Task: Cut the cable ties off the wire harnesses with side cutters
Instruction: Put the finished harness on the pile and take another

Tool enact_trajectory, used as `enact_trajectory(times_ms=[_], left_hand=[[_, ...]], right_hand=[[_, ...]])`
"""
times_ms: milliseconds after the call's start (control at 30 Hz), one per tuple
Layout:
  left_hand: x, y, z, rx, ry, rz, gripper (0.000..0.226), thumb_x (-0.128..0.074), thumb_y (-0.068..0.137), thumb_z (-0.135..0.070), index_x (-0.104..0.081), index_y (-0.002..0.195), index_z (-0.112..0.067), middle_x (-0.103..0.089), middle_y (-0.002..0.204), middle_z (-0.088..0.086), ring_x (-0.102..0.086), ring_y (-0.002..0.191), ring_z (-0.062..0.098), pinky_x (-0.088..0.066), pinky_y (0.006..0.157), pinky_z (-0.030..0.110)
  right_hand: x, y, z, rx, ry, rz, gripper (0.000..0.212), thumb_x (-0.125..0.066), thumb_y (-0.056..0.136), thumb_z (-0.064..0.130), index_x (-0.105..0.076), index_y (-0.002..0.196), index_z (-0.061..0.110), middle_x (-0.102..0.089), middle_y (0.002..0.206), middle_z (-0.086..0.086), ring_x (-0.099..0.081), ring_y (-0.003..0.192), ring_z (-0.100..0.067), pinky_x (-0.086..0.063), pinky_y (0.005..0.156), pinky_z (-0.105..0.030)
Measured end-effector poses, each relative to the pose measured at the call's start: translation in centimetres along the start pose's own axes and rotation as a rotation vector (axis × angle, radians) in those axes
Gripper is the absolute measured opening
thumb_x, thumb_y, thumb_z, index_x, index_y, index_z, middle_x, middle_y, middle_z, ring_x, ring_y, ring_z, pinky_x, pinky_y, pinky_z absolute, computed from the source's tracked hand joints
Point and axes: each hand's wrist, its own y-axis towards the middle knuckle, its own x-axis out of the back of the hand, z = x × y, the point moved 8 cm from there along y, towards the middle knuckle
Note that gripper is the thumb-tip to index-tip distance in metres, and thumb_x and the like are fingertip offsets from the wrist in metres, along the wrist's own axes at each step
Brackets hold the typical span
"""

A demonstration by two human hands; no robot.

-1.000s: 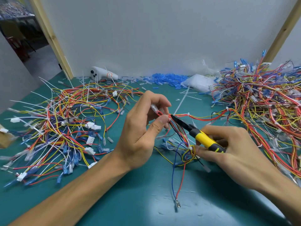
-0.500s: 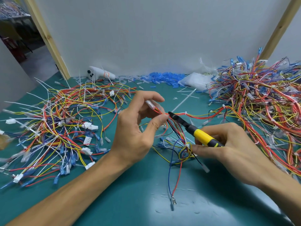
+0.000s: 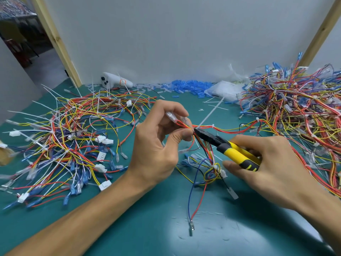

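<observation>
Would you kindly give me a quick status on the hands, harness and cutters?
Left hand pinches the wire harness. Right hand grips the side cutters, tips at the bundle by the left thumb. No obstruction seen.

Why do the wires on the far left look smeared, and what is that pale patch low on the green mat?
Head view: the left wire pile smears toward the frame edge, while the side cutters at centre are sharp; the pale patch on the mat looks like lamp glare; the wooden post leans, a wide-angle effect.

place: workshop bench | signs: harness heaps, green mat (plain partition behind)
</observation>
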Motion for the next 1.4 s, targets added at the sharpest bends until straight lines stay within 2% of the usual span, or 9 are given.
enact_trajectory(times_ms=[133,233,467,600,733,933,1067,1200,1400], left_hand=[[0.1,0.0,0.0,0.013,-0.004,-0.005,0.037,-0.065,0.092,0.010,-0.056,0.109,-0.021,-0.068,0.090,0.007,-0.068,0.075,0.026,-0.057,0.075,0.033],[0.0,0.1,-0.1,0.002,-0.002,-0.004,0.037,-0.064,0.092,0.010,-0.055,0.109,-0.022,-0.068,0.090,0.006,-0.067,0.076,0.024,-0.057,0.075,0.031],[0.0,-0.1,0.1,0.018,-0.073,-0.002,0.038,-0.062,0.092,0.014,-0.054,0.109,-0.018,-0.066,0.088,0.012,-0.066,0.074,0.023,-0.056,0.074,0.030],[-0.2,-0.1,0.0,0.026,-0.099,-0.002,0.036,-0.061,0.092,0.016,-0.052,0.109,-0.014,-0.064,0.087,0.016,-0.065,0.073,0.022,-0.056,0.073,0.029],[-0.2,-0.1,-0.1,0.024,-0.117,-0.009,0.035,-0.062,0.092,0.015,-0.052,0.109,-0.014,-0.064,0.087,0.020,-0.064,0.072,0.022,-0.056,0.072,0.028],[-0.1,0.0,0.0,0.015,-0.119,-0.010,0.035,-0.061,0.092,0.016,-0.052,0.110,-0.013,-0.064,0.086,0.018,-0.064,0.071,0.024,-0.055,0.071,0.029],[-0.1,0.0,-0.1,0.003,-0.108,-0.008,0.036,-0.062,0.093,0.016,-0.052,0.110,-0.014,-0.065,0.087,0.016,-0.064,0.070,0.025,-0.055,0.071,0.030],[0.0,-0.1,-0.2,-0.008,-0.079,-0.011,0.036,-0.062,0.092,0.014,-0.053,0.109,-0.016,-0.066,0.088,0.013,-0.065,0.072,0.022,-0.055,0.071,0.028],[0.0,-0.2,-0.3,-0.037,-0.014,-0.004,0.032,-0.064,0.093,0.013,-0.054,0.109,-0.014,-0.067,0.089,0.008,-0.067,0.071,0.025,-0.056,0.072,0.028]], right_hand=[[0.5,0.1,0.4,0.032,-0.079,-0.042,0.019,-0.069,0.078,0.046,-0.056,0.082,0.033,-0.056,0.065,0.008,-0.051,0.062,-0.021,-0.050,0.054,-0.044],[0.7,0.1,0.4,0.039,-0.083,-0.073,0.015,-0.070,0.079,0.041,-0.062,0.088,0.031,-0.062,0.071,0.006,-0.057,0.066,-0.025,-0.052,0.056,-0.045],[0.5,0.2,-0.5,0.065,-0.042,-0.088,0.009,-0.068,0.079,0.029,-0.064,0.082,0.021,-0.046,0.059,-0.002,-0.034,0.058,-0.027,-0.039,0.046,-0.037],[0.7,0.2,-0.5,0.074,0.057,-0.110,0.008,-0.069,0.080,0.029,-0.064,0.075,0.028,-0.041,0.057,0.004,-0.025,0.058,-0.014,-0.028,0.046,-0.027],[0.7,0.2,-0.4,0.074,0.074,-0.113,0.014,-0.071,0.077,0.024,-0.061,0.073,0.033,-0.043,0.056,-0.001,-0.031,0.056,-0.025,-0.028,0.046,-0.026],[0.3,0.2,-0.9,0.052,0.084,-0.100,0.024,-0.078,0.076,0.001,-0.065,0.075,0.021,-0.045,0.057,-0.008,-0.036,0.059,-0.033,-0.033,0.045,-0.036],[0.4,0.2,-0.5,0.080,0.077,-0.111,0.024,-0.078,0.076,0.005,-0.062,0.073,0.022,-0.044,0.057,-0.007,-0.035,0.058,-0.033,-0.034,0.045,-0.036],[0.5,0.2,-0.1,0.085,0.047,-0.104,0.010,-0.071,0.077,0.029,-0.063,0.079,0.024,-0.052,0.059,-0.004,-0.043,0.057,-0.032,-0.047,0.050,-0.042],[0.3,0.2,-0.1,0.066,0.007,-0.095,0.013,-0.073,0.074,0.029,-0.064,0.083,0.025,-0.055,0.061,0.000,-0.045,0.057,-0.023,-0.045,0.051,-0.036]])
